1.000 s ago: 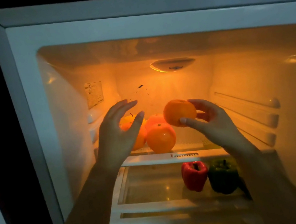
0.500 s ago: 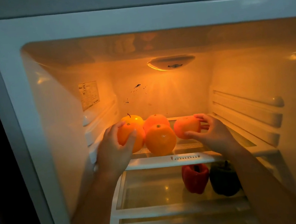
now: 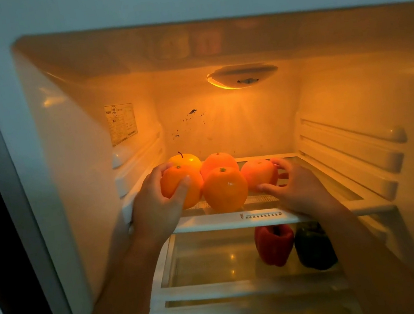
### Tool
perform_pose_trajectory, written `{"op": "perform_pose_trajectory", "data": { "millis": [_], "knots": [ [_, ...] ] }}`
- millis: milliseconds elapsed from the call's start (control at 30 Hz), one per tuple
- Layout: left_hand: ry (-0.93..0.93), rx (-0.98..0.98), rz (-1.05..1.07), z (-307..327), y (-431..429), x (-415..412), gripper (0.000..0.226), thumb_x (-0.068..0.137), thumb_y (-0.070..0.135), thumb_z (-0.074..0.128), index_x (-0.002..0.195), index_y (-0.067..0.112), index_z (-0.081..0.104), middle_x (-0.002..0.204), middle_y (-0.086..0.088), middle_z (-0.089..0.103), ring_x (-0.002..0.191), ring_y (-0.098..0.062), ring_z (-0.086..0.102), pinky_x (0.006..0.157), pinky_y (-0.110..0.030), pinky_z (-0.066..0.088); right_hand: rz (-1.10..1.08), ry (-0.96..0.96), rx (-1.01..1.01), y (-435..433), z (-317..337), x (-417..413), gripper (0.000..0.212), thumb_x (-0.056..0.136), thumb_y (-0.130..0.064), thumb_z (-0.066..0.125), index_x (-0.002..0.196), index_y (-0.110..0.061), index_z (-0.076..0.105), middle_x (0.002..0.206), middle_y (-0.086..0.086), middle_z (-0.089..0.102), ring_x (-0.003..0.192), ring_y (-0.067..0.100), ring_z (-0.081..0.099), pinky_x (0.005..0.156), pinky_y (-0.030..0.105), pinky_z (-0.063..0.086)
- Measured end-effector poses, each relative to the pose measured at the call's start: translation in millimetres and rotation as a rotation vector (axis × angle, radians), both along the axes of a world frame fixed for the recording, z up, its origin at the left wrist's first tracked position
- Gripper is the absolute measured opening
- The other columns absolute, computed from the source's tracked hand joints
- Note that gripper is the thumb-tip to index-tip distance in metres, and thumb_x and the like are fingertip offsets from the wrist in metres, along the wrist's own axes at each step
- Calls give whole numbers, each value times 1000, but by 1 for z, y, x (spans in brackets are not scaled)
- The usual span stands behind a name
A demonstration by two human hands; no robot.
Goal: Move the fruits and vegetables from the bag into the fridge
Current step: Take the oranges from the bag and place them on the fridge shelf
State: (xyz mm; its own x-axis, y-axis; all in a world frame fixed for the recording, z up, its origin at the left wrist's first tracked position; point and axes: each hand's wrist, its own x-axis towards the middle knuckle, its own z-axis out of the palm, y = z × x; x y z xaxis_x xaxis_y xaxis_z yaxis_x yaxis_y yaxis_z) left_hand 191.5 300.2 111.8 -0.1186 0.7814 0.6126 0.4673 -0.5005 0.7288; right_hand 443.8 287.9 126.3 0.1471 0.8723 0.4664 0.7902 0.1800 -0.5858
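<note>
— Oranges, how many are you counting in the fridge [image 3: 122, 7]?

— Three, all sitting on the upper shelf [image 3: 211, 222]: the left orange [image 3: 186, 187] by the shelf's left edge, the back orange [image 3: 218, 161] and the front orange [image 3: 225, 190] at the middle of the front edge. One yellow apple [image 3: 187, 160] is sitting in the back-left corner, and one pinkish fruit [image 3: 258, 174] is lying right of the group. That is making five round ones, bunched and touching.

— Which way are they pointing?

— Being round, they are showing no long axis; the green stem ends and the apple's stalk are facing up.

— And the hands?

— The left hand [image 3: 155, 211] is gripping the left orange, thumb in front and fingers over it. The right hand [image 3: 298, 191] is curling its fingers round the pinkish fruit.

— Below?

— One red pepper [image 3: 274, 246] and one green pepper [image 3: 314, 249] are standing side by side on the lower shelf [image 3: 212, 264], towards its right edge.
</note>
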Motion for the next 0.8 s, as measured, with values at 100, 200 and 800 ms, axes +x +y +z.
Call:
{"op": "perform_pose_trajectory", "data": {
  "millis": [100, 200, 800],
  "knots": [
    [-8, -19, -4, 1, -1, 0, 53, 84, 44, 60, 132, 29, 44, 128, 3, 50, 111, -16, 49, 84, -35, 47, 6, 89, 131, -8, 3, 0, 64, 76, -36, 74, 132, -20, 48, 131, 2, 55, 115, 17, 52, 95, 34, 45],
    [0, -28, -11, 2, -3, -1, 54, 83, 42, 63, 131, 29, 43, 127, 4, 49, 109, -14, 47, 82, -32, 46, 61, 215, 305, -23, 5, -10, 52, 78, -31, 72, 126, -21, 54, 125, 0, 58, 111, 15, 56, 92, 30, 48],
    [-13, -15, -18, 1, -4, -5, 54, 81, 41, 65, 130, 29, 44, 128, 5, 48, 110, -11, 45, 78, -27, 43, 172, -50, 244, -18, -4, -60, 76, 67, -41, 79, 134, -24, 45, 136, -4, 43, 120, 13, 42, 93, 25, 43]
  ]
}}
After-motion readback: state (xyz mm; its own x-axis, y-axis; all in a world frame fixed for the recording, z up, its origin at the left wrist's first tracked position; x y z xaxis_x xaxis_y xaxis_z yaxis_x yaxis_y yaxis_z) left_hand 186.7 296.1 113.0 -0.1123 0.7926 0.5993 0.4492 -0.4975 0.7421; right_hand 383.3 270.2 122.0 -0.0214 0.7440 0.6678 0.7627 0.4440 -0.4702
